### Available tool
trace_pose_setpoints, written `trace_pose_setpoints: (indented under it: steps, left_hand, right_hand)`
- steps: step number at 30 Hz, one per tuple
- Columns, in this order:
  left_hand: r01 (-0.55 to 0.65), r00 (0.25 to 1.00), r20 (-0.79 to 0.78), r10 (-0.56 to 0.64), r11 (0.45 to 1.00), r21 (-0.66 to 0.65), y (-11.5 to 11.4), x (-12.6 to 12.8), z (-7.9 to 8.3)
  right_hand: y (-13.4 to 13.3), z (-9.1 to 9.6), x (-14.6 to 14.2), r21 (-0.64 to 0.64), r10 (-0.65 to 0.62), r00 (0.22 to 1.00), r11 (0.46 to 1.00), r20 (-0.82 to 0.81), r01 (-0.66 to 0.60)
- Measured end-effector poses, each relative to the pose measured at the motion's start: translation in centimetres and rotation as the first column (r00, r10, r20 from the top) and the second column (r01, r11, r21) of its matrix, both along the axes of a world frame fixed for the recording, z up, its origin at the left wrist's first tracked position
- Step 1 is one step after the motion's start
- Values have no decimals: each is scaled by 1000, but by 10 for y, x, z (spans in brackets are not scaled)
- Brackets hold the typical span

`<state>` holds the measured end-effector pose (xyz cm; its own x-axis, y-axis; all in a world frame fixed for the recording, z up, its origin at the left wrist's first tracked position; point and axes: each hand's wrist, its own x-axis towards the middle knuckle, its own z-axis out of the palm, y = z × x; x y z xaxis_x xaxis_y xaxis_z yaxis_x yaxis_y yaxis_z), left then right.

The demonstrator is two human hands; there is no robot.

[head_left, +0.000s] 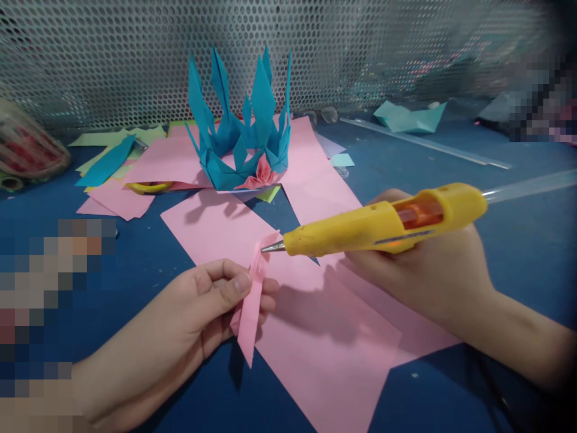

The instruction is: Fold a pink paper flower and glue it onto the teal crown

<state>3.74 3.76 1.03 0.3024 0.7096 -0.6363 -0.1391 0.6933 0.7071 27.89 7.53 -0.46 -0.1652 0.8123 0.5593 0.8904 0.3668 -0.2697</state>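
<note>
Between its thumb and fingers, my left hand (211,307) pinches a folded pink paper strip (251,319). My right hand (433,282) is wrapped round a yellow hot glue gun (342,231), with a clear glue stick (532,185) poking out of its back end. The gun's metal nozzle (273,246) touches or nearly touches the upper part of the strip, where a shiny patch shows. Behind the hands stands a blue folded-paper crown (225,171) with tall points. A small coral-pink paper flower (261,174) sits at its lower front.
Pink paper sheets (333,337) lie across the blue table (148,252). At the left are paper scraps (112,201), yellow-handled scissors (149,187) and a clear container (27,144). A light-blue folded paper (409,117) and clear sticks (424,143) lie back right, before a perforated metal panel (135,60).
</note>
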Motion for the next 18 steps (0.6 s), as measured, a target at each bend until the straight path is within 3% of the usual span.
trace_pose_setpoints:
  steps: [8,18]
  left_hand:
    - [-44,999,3,44,999,-18,1,3,2]
    - [-49,999,20,49,999,-14,1,1,1]
  right_hand:
    - [2,4,1,31,-112,994,993,-15,112]
    - [3,4,1,34,-96,995,995,-9,96]
